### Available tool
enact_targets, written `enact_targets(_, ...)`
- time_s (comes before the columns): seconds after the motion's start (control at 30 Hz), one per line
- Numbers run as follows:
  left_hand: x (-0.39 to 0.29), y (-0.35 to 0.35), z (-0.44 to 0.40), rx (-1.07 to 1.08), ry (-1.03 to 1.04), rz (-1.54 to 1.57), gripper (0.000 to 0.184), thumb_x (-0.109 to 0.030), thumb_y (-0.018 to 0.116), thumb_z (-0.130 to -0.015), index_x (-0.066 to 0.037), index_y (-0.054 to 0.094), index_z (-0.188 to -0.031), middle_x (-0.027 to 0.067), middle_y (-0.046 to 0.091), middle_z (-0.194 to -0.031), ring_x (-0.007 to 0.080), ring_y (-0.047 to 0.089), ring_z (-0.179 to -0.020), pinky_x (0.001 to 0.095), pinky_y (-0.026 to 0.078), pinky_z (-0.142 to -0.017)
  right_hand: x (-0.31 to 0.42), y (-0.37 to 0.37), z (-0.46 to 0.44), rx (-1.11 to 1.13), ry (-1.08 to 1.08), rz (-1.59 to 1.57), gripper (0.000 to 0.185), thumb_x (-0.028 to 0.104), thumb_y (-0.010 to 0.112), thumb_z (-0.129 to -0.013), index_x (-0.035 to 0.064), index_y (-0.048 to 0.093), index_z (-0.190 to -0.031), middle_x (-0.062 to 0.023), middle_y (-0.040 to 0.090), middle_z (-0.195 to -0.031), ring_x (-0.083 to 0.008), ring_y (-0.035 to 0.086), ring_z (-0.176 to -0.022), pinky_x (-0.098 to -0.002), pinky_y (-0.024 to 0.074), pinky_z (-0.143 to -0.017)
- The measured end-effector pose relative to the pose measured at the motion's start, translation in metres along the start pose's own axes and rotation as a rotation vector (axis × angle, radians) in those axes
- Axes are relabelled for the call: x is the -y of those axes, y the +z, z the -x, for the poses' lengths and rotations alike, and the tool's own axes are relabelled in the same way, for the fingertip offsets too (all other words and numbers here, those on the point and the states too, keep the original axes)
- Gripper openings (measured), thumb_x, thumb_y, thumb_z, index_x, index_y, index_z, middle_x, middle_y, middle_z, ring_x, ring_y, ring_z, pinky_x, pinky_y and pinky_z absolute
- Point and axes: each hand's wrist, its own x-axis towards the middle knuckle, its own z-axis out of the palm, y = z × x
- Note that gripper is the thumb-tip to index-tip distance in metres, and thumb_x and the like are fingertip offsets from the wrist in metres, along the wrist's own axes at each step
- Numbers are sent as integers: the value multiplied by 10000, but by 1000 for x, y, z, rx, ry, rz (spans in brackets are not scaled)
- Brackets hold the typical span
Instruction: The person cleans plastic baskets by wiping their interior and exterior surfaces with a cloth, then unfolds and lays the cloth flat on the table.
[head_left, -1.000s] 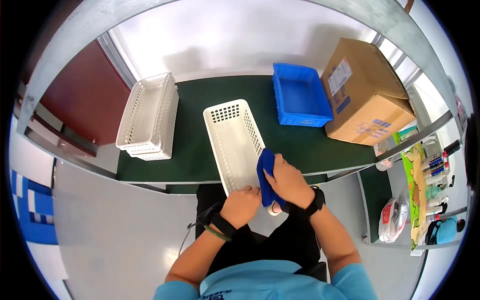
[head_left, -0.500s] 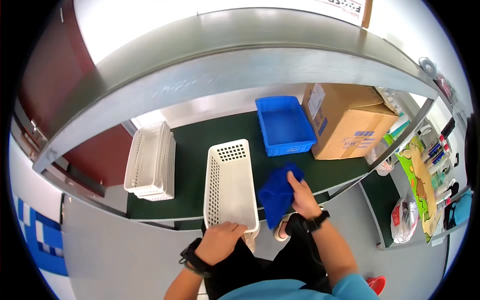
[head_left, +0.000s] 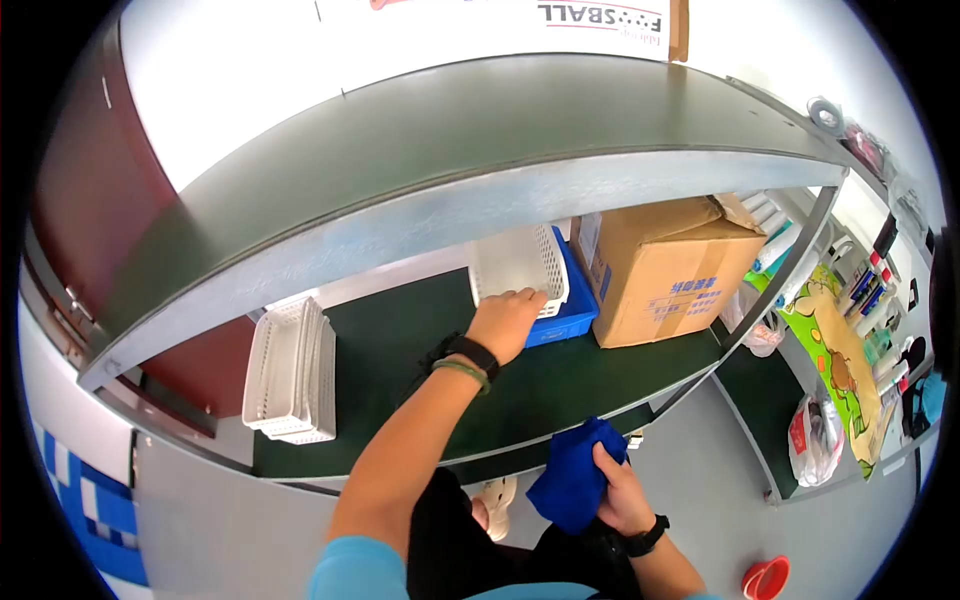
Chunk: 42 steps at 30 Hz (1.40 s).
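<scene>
Left hand (head_left: 508,322) clasps white oblong plastic basket (head_left: 512,262) — likely light, best rim-held; on its near side, right hand (head_left: 622,492) clutches crumpled blue cloth (head_left: 568,482).

The person wears a light-blue sleeve (head_left: 358,568) at seven o'clock, black trousers (head_left: 437,520) at six, a black right wristband (head_left: 650,537) at five and a green left bracelet (head_left: 464,370).

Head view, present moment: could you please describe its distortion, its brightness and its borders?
Head view: strong wide-angle distortion, the upper shelf's metal edge bowing into an arc; head view: white background at upper left nearly washed out; head view: black corners; head view: blue cloth deep-toned, its weave too small to tell.
</scene>
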Motion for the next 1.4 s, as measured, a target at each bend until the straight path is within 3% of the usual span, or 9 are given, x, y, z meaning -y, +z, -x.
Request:
enact_targets(0.17, -6, 32, -30, 69, -111, -28, 233, -127, 617, -834, -50, 568, -1049, 128, 621, -968, 314, 621, -924, 430, 498, -771, 1, -8, 1, -20, 18, -73, 418, 296, 553, -967, 46, 465, -1289, -103, 600, -1187, -214, 602, -1062, -386, 488, -941)
enact_targets(0.3, -19, 20, -4, -244, 14, 120, 598, -118, 718, -738, 1, 472, -1270, 181, 537, -1199, 344, 503, -1109, 443, 376, -999, -10, -16, -6, -76, 23, -55, 481, 355, 582, -938, 20, 495, -1272, -137, 620, -1172, -255, 625, -1033, -414, 499, -922)
enact_targets(0.37, -27, -7, 33, -267, -4, 100, 564, -124, 704, -754, -2, 477, -1256, 180, 502, -1238, 347, 478, -1153, 456, 357, -1032, -14, -27, -10, -7, 41, -58, 494, 374, 570, -942, -2, 498, -1254, -150, 617, -1170, -266, 627, -1024, -424, 502, -916)
enact_targets(0.63, 35, -105, 230, -370, -633, -354, 715, -185, 730, -772, 38, 380, -1355, 225, 410, -1384, 407, 406, -1256, 495, 315, -1060, 2, -25, -8, -53, -97, -32, 423, 278, 565, -953, 25, 464, -1277, -145, 613, -1159, -262, 626, -1010, -419, 516, -883)
enact_targets(0.83, 85, -137, 299, -223, -772, -492, 636, -318, 686, -813, 42, 465, -1289, 232, 533, -1252, 372, 509, -1158, 540, 292, -1059, -5, -8, -9, -34, -62, -29, 435, 281, 564, -953, 35, 454, -1294, -143, 605, -1174, -268, 611, -1035, -428, 505, -900)
enact_targets(0.9, 90, -138, 299, -90, -710, -428, 433, -363, 633, -848, 36, 627, -1017, 221, 655, -914, 362, 629, -908, 502, 407, -950, -7, -2, -7, -26, -45, -44, 434, 283, 567, -952, 42, 457, -1296, -140, 602, -1182, -267, 607, -1043, -430, 500, -909)
enact_targets(1.0, 97, -136, 292, -45, -750, -256, 385, -337, 598, -874, 15, 630, -722, 209, 608, -638, 393, 621, -673, 476, 483, -744, -10, 2, -2, -15, -49, -12, 430, 285, 571, -951, 56, 463, -1298, -137, 594, -1203, -262, 599, -1064, -427, 492, -922)
enact_targets(1.1, 106, -128, 296, -65, -790, -207, 440, -339, 561, -911, 21, 583, -660, 243, 567, -616, 436, 583, -637, 483, 448, -579, -6, -2, 6, -21, -66, 21, 426, 289, 568, -952, 46, 475, -1290, -136, 602, -1194, -253, 606, -1052, -415, 496, -917)
enact_targets(1.4, 105, -137, 299, -190, -645, -391, 343, -211, 549, -918, -9, 551, -641, 189, 543, -601, 390, 544, -631, 472, 417, -643, 1, -6, 14, -42, -96, -10, 422, 299, 566, -955, 30, 500, -1273, -128, 618, -1174, -239, 620, -1029, -402, 506, -906)
